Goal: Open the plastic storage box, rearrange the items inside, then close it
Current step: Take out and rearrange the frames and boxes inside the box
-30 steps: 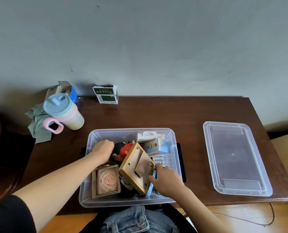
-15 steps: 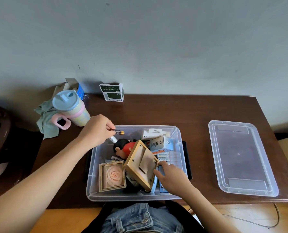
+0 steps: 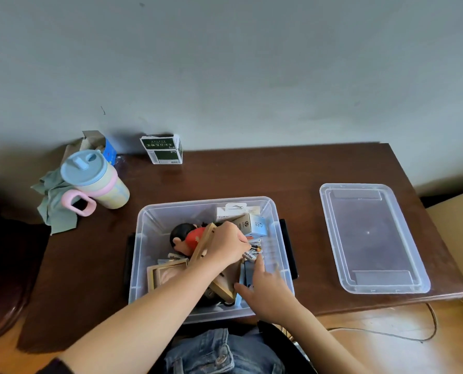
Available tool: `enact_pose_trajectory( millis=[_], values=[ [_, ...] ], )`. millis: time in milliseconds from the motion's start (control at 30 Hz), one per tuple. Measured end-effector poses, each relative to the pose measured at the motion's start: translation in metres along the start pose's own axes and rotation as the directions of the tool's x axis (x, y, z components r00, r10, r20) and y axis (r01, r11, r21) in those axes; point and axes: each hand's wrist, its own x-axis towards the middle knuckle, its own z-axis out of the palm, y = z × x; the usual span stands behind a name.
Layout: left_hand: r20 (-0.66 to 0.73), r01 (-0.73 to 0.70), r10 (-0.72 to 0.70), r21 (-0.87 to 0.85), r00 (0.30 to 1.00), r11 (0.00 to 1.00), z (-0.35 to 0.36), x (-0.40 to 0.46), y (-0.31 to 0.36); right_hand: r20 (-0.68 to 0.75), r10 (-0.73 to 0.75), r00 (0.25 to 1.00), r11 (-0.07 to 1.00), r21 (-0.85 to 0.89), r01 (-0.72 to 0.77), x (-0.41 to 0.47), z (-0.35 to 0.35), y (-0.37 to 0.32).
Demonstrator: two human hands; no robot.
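The clear plastic storage box [image 3: 144,225] stands open at the table's front edge. Its lid [image 3: 370,238] lies flat to the right. Inside are a red-shirted doll [image 3: 186,237], a tilted wooden frame [image 3: 226,290], a square rose frame [image 3: 165,273] and small cartons [image 3: 254,225]. My left hand [image 3: 225,244] reaches across the frame, fingers closed on small batteries [image 3: 253,252] over the box's right side. In the front right corner of the box, my right hand [image 3: 265,290] rests on flat packets with its fingers spread.
A pastel cup with a pink handle [image 3: 95,182] and a green cloth [image 3: 55,203] sit at the back left. A dark green carton [image 3: 161,152] stands against the wall. A cable [image 3: 414,338] runs over the floor at the right.
My left hand lifted batteries out of the box's back left, then carried them across to the right side and lower. My right hand stayed in the front right corner.
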Motion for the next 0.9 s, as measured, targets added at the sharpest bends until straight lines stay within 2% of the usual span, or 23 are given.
enact_pose_trajectory(
  millis=[167, 333, 433, 500, 533, 600, 700, 800, 867, 900],
  values=[
    [0.006, 0.134, -0.134, -0.056, 0.991, 0.989, 0.021, 0.014, -0.002, 0.036, 0.027, 0.999, 0.999, 0.03, -0.028, -0.008, 0.0, 0.001],
    [0.005, 0.324, -0.33, -0.21, 0.944, 0.922, 0.039, 0.025, -0.001, 0.029, 0.046, 0.998, 0.999, -0.001, -0.046, -0.008, 0.001, -0.002],
    [0.08, 0.381, -0.383, -0.408, 0.92, 0.829, 0.044, 0.026, 0.006, 0.041, 0.038, 0.998, 0.999, 0.005, -0.038, -0.007, -0.001, -0.002],
    [0.149, 0.397, -0.372, -0.448, 0.916, 0.801, 0.041, 0.025, 0.008, 0.045, 0.026, 0.999, 1.0, 0.004, -0.026, -0.008, -0.001, -0.002],
    [0.17, 0.393, -0.354, -0.409, 0.92, 0.824, 0.038, 0.025, 0.008, 0.044, 0.022, 0.999, 1.0, -0.001, -0.022, -0.008, 0.0, -0.002],
    [0.179, 0.328, -0.293, -0.222, 0.939, 0.918, 0.031, 0.022, 0.006, 0.041, 0.018, 0.999, 1.0, -0.012, -0.017, -0.008, 0.001, -0.002],
    [0.213, 0.136, -0.159, 0.119, 0.964, 0.984, 0.022, 0.015, 0.006, 0.04, 0.015, 0.999, 1.0, -0.025, -0.014, -0.007, 0.002, -0.002],
    [0.153, -0.088, 0.04, 0.322, 0.987, 0.943, 0.014, 0.002, -0.001, 0.023, 0.015, 1.0, 1.0, -0.017, -0.015, -0.005, 0.0, 0.001],
    [0.093, -0.236, 0.218, 0.436, 0.972, 0.868, 0.004, -0.005, -0.014, -0.007, 0.015, 1.0, 1.0, 0.01, -0.015, -0.002, -0.004, 0.005],
    [0.111, -0.303, 0.285, 0.479, 0.952, 0.824, 0.0, -0.007, -0.021, -0.017, 0.015, 1.0, 1.0, 0.018, -0.015, -0.001, -0.007, 0.006]
  ],
)
